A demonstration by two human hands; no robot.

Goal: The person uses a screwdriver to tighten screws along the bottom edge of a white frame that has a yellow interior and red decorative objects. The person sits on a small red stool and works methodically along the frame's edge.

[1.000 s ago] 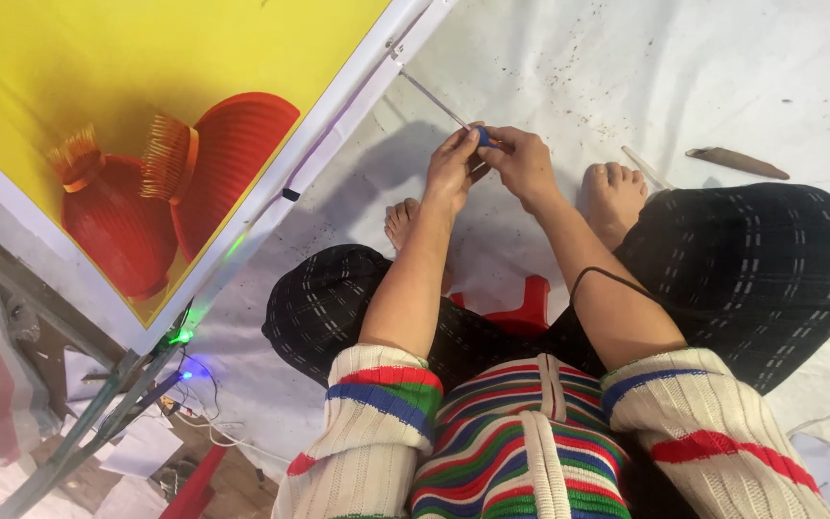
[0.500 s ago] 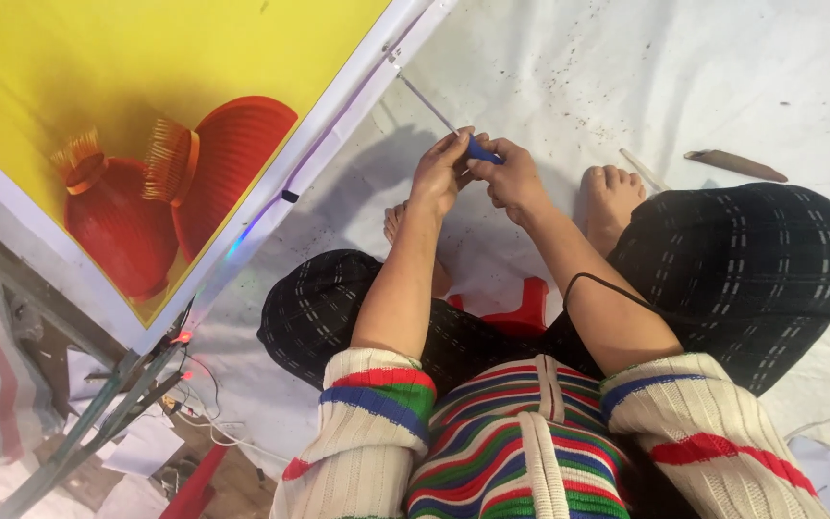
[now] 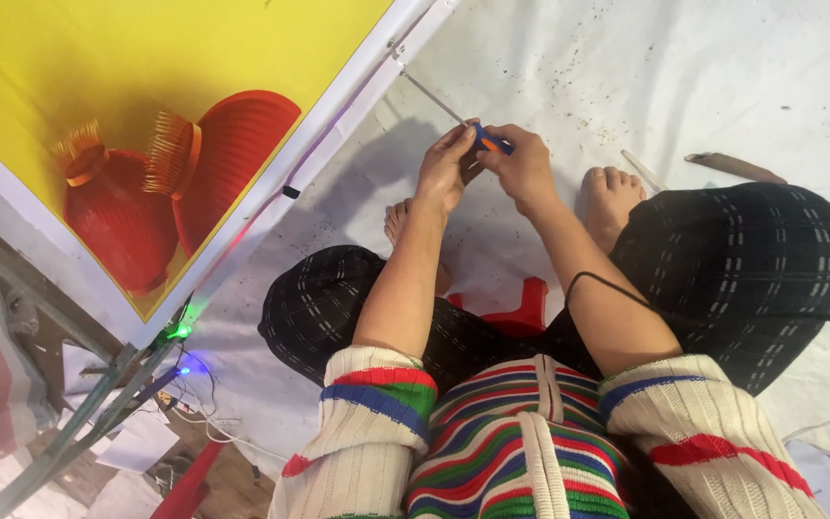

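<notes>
One screwdriver is seen, gripped between two hands. Its handle is blue with an orange patch, mostly hidden under the fingers; its thin metal shaft runs up and away to the left of the hands, the tip reaching the white edge of one big yellow board. The left hand is closed around the handle from the near side, fingers curled and pressed together. The right hand is pinched on the butt of the handle, thumb and fingertips meeting on it. Both hands are touching each other at the handle.

Two red lantern shapes are counted on the board, well left of the left hand. Two bare feet are counted: one just below the left hand, one just right of the right hand. One thin pale stick and one brown tool are lying on the white sheet, further right of the right hand. One red stool is glimpsed below both wrists, between the knees.
</notes>
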